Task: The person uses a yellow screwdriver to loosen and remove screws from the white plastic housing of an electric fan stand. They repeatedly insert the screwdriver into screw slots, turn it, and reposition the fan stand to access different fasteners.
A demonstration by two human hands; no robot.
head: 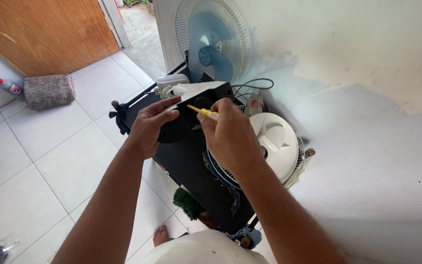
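Observation:
My left hand (151, 125) grips the left side of a black and white fan motor housing (206, 96) held over a black table (191, 166). My right hand (230, 134) is closed around a yellow-handled screwdriver (202, 111) whose tip points into the housing's black face. A white plug and cable (172, 90) lie at the housing's far end.
A fan with a blue blade and white guard (214, 38) stands against the wall behind. A white fan guard with a round cover (277, 146) lies on the table at right. A folded grey cloth (49, 91), a small bottle (9, 86) and a wooden door (45, 29) are at left. My bare foot (161, 234) is below.

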